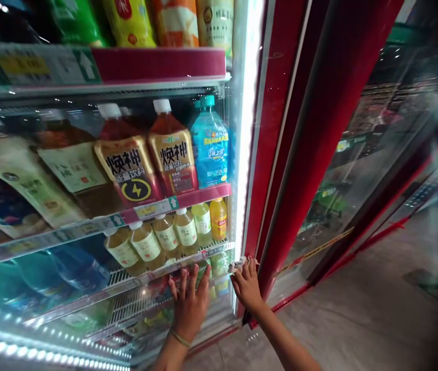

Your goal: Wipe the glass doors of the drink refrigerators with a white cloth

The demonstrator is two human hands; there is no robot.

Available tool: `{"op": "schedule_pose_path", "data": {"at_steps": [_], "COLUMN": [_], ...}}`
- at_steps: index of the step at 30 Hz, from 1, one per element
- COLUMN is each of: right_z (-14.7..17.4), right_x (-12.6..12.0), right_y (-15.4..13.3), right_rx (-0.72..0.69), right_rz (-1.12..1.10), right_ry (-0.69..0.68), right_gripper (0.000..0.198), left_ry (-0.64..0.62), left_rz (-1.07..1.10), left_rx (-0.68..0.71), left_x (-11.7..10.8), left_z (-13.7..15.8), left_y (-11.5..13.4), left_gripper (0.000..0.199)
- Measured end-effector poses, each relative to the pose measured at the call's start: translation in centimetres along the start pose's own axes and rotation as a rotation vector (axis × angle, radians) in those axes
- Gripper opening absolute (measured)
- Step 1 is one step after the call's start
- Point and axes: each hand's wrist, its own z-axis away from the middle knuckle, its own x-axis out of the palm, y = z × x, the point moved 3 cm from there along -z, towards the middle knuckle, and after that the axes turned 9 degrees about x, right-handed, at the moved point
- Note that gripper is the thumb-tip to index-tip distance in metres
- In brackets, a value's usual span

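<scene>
The work at the drinks chiller looks under way rather than finished: a crumpled pale cloth (237,265) is at the glass front's right edge, beside the light strip (249,129) and the red frame (263,149), low down near the shelf of small pale-yellow drink bottles (185,232). The right hand (248,287) holds it, fingers bent and close together over it. The left hand (191,306) has its fingers spread wide and grips nothing; it is before the glass at the lower shelves, and whether its fingertips touch cannot be told. How much of the glass or frame the cloth has covered, and how much is left, does not show.
</scene>
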Motion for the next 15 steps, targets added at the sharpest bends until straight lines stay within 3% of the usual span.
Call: {"op": "schedule_pose_path", "data": {"at_steps": [2, 6, 8, 13, 15], "right_z": [0.3, -4.2, -4.8, 0.4, 0.7], "right_x": [0.4, -0.1, -0.1, 2.5, 3.0], "right_y": [0.7, 1.3, 1.1, 2.3, 3.3], "right_rx": [0.012, 0.074, 0.071, -0.133, -0.158], "right_rz": [0.011, -0.033, -0.046, -0.008, 0.021], "right_ry": [0.046, 0.231, 0.294, 0.265, 0.288], "right_gripper": [0.023, 0.042, 0.05, 0.054, 0.06], "left_ry": [0.026, 0.109, 0.156, 0.215, 0.245], "left_rz": [-0.057, -0.145, -0.186, -0.22, -0.187], "left_rx": [0.059, 0.107, 0.106, 0.133, 0.164], "left_x": [0.8, 2.1, 2.9, 4.5, 4.9], "left_z": [0.2, 0.4, 0.6, 1.2, 1.3], "left_y": [-0.4, -0.4, -0.2, -0.1, -0.2], "left_gripper": [0.081, 0.087, 0.086, 0.077, 0.075]}}
